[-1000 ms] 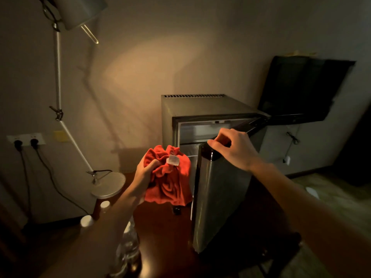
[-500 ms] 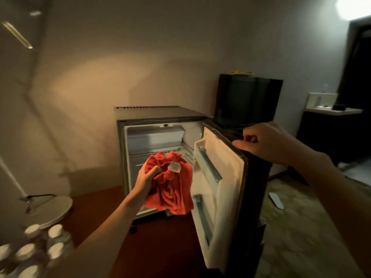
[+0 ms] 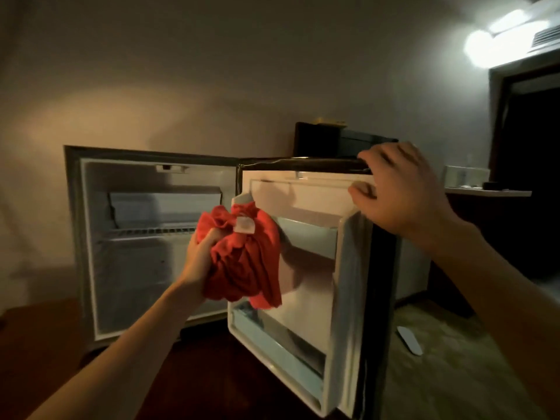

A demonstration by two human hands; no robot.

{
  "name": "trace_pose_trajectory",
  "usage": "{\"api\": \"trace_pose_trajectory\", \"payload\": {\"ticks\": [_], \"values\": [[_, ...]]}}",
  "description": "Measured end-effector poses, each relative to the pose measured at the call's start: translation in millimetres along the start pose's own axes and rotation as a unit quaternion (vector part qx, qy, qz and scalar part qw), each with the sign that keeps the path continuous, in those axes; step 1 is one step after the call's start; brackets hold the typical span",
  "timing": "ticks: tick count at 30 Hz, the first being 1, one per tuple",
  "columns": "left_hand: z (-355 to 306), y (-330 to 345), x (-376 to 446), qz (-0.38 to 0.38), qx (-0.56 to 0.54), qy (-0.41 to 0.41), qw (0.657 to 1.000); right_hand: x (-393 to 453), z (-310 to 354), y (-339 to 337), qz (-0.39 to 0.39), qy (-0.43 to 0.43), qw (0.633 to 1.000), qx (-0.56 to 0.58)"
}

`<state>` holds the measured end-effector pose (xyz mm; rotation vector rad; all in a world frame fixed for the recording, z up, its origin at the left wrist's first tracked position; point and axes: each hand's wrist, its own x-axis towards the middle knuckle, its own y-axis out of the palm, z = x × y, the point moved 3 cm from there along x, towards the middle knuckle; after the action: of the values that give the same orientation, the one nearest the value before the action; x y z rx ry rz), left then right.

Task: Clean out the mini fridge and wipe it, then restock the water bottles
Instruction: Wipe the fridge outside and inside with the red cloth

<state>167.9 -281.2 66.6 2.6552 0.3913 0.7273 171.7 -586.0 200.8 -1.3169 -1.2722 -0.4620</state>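
head: fridge door (image 3: 306,237) now swung wider.

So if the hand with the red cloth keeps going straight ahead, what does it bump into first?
Probably the inside of the open fridge door: the left hand pushes the red cloth toward it. Depth is hard to judge.

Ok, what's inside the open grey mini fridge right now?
The grey mini fridge holds a white freezer box above a wire shelf; no bottles show. The bunched red cloth in the left hand covers its lower right corner.
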Motion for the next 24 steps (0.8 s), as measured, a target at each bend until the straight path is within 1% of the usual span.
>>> {"api": "trace_pose_trajectory", "payload": {"ticks": [1, 4, 7, 9, 10, 14, 15, 18, 24], "values": [[3.3, 1.7, -3.4, -0.017, 0.01, -0.005, 1.0, -6.3, -4.5, 7.2, -0.004, 0.006, 1.0, -0.014], [6.5, 15.2, -14.6, -0.022, 0.043, -0.012, 0.999, -21.6, -7.5, 27.9, 0.006, 0.038, 0.998, -0.04], [9.6, 17.5, -29.1, -0.055, 0.067, -0.017, 0.996, -36.2, -1.6, 38.8, -0.012, 0.029, 0.998, -0.058], [8.3, 16.1, -35.8, -0.063, 0.086, -0.022, 0.994, -49.3, 5.8, 41.8, -0.013, 0.034, 0.998, -0.055], [9.0, 14.2, -38.6, -0.062, 0.091, -0.025, 0.994, -57.6, 13.2, 45.9, -0.004, 0.021, 0.998, -0.055], [19.5, 6.6, -47.4, -0.073, 0.097, -0.039, 0.992, -101.4, 60.3, 80.6, 0.067, -0.082, 0.992, -0.062], [22.2, 5.2, -49.4, -0.076, 0.101, -0.04, 0.991, -108.7, 69.5, 89.4, 0.076, -0.086, 0.992, -0.058], [31.0, 2.6, -55.1, -0.082, 0.101, -0.036, 0.991, -114.7, 82.3, 106.7, 0.095, -0.06, 0.993, -0.037], [42.6, -3.4, -56.5, -0.069, 0.084, -0.034, 0.993, -114.1, 78.6, 118.6, 0.103, -0.046, 0.993, -0.023]]}}
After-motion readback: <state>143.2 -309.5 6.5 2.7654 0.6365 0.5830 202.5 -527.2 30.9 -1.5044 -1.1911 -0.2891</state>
